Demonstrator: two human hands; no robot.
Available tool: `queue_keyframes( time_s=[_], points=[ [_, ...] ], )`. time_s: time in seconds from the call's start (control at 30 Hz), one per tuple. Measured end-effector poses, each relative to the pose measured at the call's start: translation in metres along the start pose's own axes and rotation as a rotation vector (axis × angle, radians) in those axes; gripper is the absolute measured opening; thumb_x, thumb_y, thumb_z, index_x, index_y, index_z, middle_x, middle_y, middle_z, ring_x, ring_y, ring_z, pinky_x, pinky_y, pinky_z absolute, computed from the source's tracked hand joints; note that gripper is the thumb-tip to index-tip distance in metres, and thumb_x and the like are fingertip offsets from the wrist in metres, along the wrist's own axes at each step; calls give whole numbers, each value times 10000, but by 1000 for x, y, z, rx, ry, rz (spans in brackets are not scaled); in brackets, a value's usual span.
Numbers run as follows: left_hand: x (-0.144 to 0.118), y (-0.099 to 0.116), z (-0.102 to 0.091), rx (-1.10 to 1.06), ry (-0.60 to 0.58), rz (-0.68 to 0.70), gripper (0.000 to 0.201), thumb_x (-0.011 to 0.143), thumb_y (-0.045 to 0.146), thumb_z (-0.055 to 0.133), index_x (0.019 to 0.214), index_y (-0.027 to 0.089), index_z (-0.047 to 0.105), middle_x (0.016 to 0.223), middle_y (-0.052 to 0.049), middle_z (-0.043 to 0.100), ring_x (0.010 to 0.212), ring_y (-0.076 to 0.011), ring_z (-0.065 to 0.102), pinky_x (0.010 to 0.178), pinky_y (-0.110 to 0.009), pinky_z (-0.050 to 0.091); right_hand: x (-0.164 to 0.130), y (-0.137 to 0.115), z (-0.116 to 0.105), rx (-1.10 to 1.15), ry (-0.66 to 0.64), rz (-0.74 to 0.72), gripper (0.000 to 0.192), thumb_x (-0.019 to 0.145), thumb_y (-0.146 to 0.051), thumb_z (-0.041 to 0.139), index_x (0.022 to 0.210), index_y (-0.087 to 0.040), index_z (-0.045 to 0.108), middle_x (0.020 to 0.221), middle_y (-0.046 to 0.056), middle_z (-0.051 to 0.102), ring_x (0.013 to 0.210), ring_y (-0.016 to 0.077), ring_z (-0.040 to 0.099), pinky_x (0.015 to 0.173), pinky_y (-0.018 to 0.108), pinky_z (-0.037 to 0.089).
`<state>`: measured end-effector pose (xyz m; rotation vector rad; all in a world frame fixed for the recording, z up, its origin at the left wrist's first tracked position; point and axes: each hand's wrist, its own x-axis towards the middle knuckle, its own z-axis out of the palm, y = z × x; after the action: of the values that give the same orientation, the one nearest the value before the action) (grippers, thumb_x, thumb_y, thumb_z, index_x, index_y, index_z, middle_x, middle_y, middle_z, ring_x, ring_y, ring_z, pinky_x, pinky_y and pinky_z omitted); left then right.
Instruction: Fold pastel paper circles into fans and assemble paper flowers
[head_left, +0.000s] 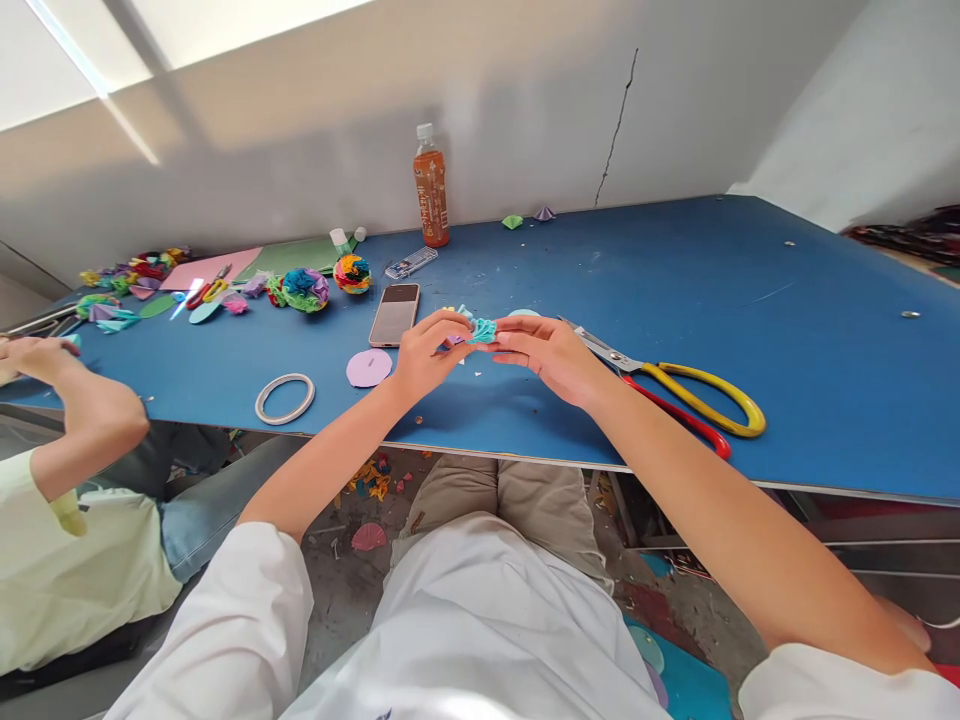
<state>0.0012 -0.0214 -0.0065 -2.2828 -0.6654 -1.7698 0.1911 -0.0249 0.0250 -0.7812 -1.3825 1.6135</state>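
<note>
Above the blue table, my left hand [435, 350] and my right hand [544, 350] meet at the fingertips around a pleated turquoise paper piece [482, 331]. Both hands are closed on it, one from each side. Bits of purple and yellow paper show by the left fingers, partly covered. A pale green paper disc [523, 313] lies mostly hidden behind my right hand. Left of my left hand rests a flat lilac paper disc [369, 368]. Large scissors [637, 368] with one yellow and one red handle lie beside my right wrist, blades partly hidden.
On the blue table [825, 350] are a phone [395, 315], a tape roll [285, 399], an orange drink bottle [430, 190], a glue stick [340, 241] and colourful paper balls [304, 290]. At the left, another person's arm [90, 400] reaches over the edge. Paper scraps litter the floor.
</note>
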Motion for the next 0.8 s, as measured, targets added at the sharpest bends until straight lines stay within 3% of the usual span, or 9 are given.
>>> queue_keyframes(
  time_s=[0.13,0.5,0.8],
  points=[
    [-1,-1,0,-2,-41,-62,206,871,367,627,815,173,592,943,-53,642,738,-85,628,527,-169,512,0,1,-1,-62,-13,-66,301,609,-391,840,839,-223,741,811,1,733,796,145,683,811,323,542],
    [1,2,2,-126,28,-167,243,792,370,718,787,172,577,818,-16,620,643,-69,587,448,-137,452,0,5,-1,-298,80,-136,462,554,-488,829,900,-198,732,791,37,720,741,206,662,765,404,548],
    [0,3,2,-98,-23,-170,248,799,391,709,892,175,630,943,-60,668,759,-102,651,485,-149,499,-1,5,1,-388,143,-245,354,652,-489,760,874,-215,736,880,31,719,699,167,626,717,360,541]
  ],
)
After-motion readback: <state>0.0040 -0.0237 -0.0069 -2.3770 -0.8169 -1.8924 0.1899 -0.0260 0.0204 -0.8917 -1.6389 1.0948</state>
